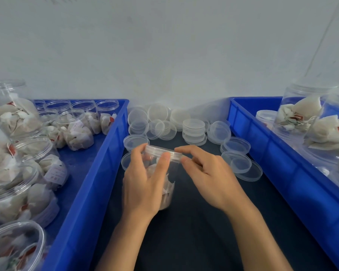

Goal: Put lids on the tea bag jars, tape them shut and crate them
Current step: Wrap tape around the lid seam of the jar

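My left hand [143,184] grips a clear jar [169,184] of tea bags, held over the dark mat between two crates. A clear lid [162,151] sits on the jar's mouth. My right hand [205,173] pinches the lid's right rim with thumb and forefinger. A heap of loose clear lids [194,128] lies on the mat behind the jar, against the wall. No tape is in view.
A blue crate [98,165] on the left holds several open jars of tea bags [74,130]. A second blue crate [282,163] on the right holds several lidded jars [301,114]. The dark mat [194,231] runs between them. A white wall stands behind.
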The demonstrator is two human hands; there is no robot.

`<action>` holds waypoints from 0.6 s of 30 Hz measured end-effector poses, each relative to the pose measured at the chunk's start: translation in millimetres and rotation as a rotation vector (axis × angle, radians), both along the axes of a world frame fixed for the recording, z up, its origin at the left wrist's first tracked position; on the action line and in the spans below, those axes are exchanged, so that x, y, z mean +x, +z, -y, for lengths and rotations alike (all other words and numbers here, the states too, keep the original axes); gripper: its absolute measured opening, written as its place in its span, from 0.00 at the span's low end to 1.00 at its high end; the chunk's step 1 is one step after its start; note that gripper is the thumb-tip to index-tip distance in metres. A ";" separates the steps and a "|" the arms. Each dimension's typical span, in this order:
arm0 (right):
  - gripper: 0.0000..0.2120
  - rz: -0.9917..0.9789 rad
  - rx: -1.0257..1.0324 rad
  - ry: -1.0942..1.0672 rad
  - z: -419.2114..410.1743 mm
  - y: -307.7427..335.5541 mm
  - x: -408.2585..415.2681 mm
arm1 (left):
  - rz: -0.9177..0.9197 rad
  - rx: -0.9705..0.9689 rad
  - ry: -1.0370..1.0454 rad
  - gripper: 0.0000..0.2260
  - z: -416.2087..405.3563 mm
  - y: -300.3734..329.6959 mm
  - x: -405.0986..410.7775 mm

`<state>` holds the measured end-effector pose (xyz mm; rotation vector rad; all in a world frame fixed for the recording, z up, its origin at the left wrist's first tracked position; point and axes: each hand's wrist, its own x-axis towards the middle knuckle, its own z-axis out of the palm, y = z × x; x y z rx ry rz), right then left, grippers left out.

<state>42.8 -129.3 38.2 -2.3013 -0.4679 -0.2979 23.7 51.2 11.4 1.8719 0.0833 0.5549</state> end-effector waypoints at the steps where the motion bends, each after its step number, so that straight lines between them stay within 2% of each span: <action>1: 0.12 0.009 -0.007 0.004 0.3 -0.9 0.6 | 0.008 -0.014 -0.003 0.32 -1.3 -0.1 0.6; 7: 0.10 0.000 0.031 0.025 0.5 -3.4 4.5 | 0.054 -0.145 -0.057 0.16 -4.2 -0.3 0.8; 15: 0.13 -0.047 0.151 0.035 -0.1 -1.6 2.3 | 0.100 -0.314 -0.174 0.25 -3.7 -4.0 4.3; 18: 0.13 -0.049 0.159 0.030 -0.7 -0.5 0.8 | 0.066 -0.324 -0.213 0.24 -6.6 -6.2 7.0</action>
